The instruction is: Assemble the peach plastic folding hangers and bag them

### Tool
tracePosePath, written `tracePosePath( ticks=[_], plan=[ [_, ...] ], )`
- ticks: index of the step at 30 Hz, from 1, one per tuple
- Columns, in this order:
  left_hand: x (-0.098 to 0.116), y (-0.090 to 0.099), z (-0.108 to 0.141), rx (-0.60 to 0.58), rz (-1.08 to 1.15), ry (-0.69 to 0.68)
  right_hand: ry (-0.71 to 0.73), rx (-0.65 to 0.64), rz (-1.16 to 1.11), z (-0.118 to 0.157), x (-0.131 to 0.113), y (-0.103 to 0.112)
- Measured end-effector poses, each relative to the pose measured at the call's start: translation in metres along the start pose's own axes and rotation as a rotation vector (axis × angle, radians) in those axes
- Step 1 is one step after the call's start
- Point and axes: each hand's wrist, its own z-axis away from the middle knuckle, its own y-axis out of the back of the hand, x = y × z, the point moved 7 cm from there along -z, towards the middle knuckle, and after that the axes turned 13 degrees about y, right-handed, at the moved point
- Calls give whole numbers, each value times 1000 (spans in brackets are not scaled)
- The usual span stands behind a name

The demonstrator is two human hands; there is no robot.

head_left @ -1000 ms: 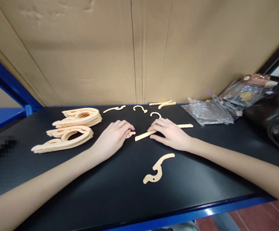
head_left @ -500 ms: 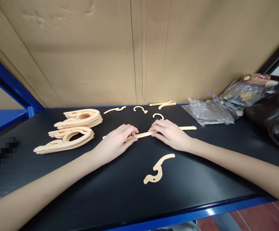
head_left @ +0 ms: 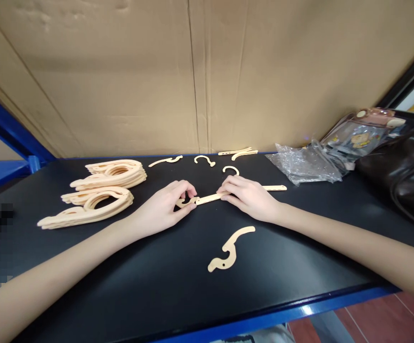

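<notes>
In the head view, the step in hand looks like bringing two wooden ends together, so it is best to keep the straight strip [head_left: 209, 198] steady and level and to turn the small curved piece [head_left: 182, 205] until the ends lie flat, with light pressure (thin wood like this probably dislikes bending). The left hand [head_left: 160, 205] is curled, thumb and fingertips pinching the curved piece beside the strip's near end; whether the two are joined, I cannot tell. The right hand [head_left: 251, 197] bends over the strip's middle, gripping it between thumb and fingers, the far end jutting out beyond. Both pieces are low over the black tabletop [head_left: 139, 286], between a wooden hook [head_left: 231, 168] behind and a loose curved part [head_left: 231, 259] in front.
</notes>
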Motion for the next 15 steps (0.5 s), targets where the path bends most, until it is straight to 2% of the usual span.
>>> tracePosePath(
  ticks=[3,9,15],
  plan=[
    [-1,-1,-2,-24,75,14,-5,5,13,0,0,0],
    [2,2,-4,12,78,1,-19,1,30,0,0,0],
    [1,1,-3,4,158,96,-14,13,37,1,0,0]
  ],
)
